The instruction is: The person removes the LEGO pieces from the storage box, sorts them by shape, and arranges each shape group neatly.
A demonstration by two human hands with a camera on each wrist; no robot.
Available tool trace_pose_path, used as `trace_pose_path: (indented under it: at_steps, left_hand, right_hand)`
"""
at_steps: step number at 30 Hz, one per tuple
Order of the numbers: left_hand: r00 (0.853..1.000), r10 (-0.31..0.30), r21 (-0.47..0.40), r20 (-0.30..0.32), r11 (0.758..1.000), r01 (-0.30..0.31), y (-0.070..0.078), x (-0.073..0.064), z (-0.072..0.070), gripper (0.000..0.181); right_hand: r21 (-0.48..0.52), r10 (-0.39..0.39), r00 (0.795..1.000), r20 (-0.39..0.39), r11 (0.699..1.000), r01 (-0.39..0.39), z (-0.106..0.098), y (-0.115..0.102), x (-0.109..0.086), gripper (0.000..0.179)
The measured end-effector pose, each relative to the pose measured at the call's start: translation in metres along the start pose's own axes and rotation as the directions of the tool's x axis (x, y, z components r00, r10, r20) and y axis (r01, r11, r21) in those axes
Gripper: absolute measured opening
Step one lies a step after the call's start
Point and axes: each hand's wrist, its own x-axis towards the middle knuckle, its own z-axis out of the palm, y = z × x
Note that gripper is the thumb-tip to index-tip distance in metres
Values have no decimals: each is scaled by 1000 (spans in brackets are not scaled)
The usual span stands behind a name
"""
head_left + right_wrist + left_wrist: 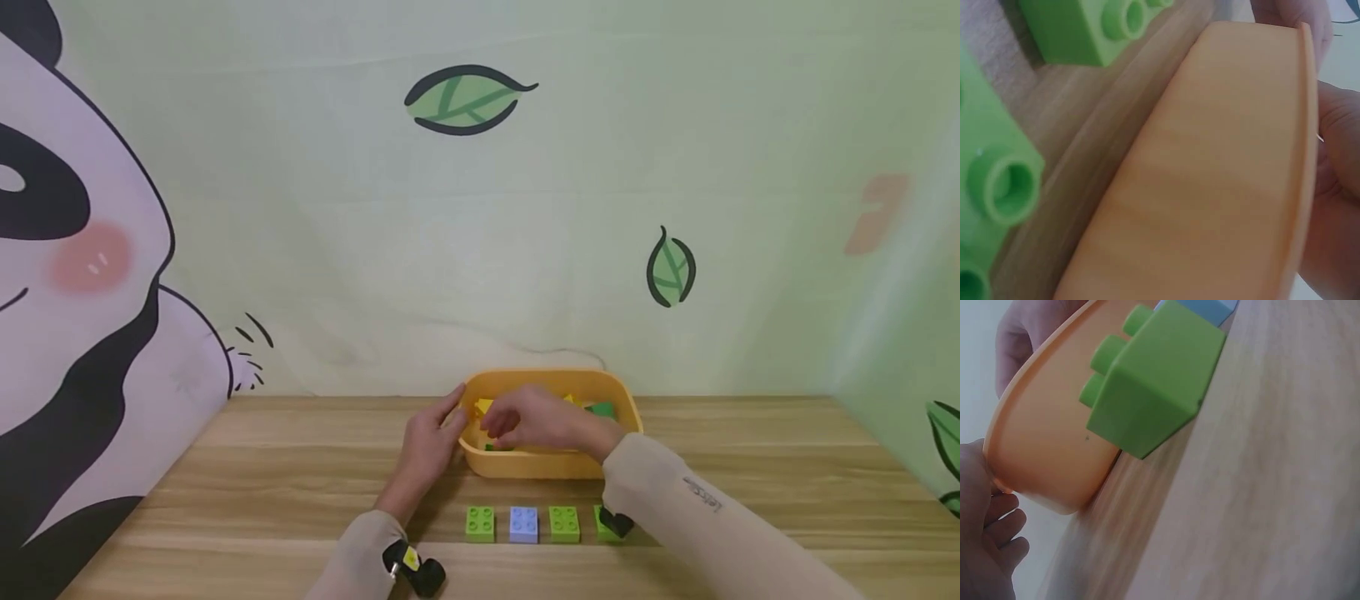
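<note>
We found the orange bin (pixel 536 467) upright on the table (pixel 300 467), long axis running left to right, with yellow pieces (pixel 483 407) and green pieces (pixel 602 410) inside. The left hand (pixel 427 446) gripped its left end. The right hand (pixel 543 419) reached in, fingers bent; we could not tell whether they pinched anything. Four blocks (pixel 523 525) stood studs-up in front, the rightmost partly hidden by a wrist camera (pixel 617 522).

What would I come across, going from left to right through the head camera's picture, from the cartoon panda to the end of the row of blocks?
Cartoon panda → left hand → first green block → blue block → second green block → last green block, partly hidden.
</note>
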Motion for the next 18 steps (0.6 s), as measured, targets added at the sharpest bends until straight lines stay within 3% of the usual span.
trace_pose_path:
  at_steps: [4,18]
  left_hand:
    - [1000,-14,-2,-1,1000,14,1,-1,-1,47]
    - [1000,-17,-6,7,1000,17,2,-1,0,48]
  right_hand:
    - [2,31,999,25,1000,-31,4,3,4,24]
    - [28,26,997,68,999,-28,9,9,10,24]
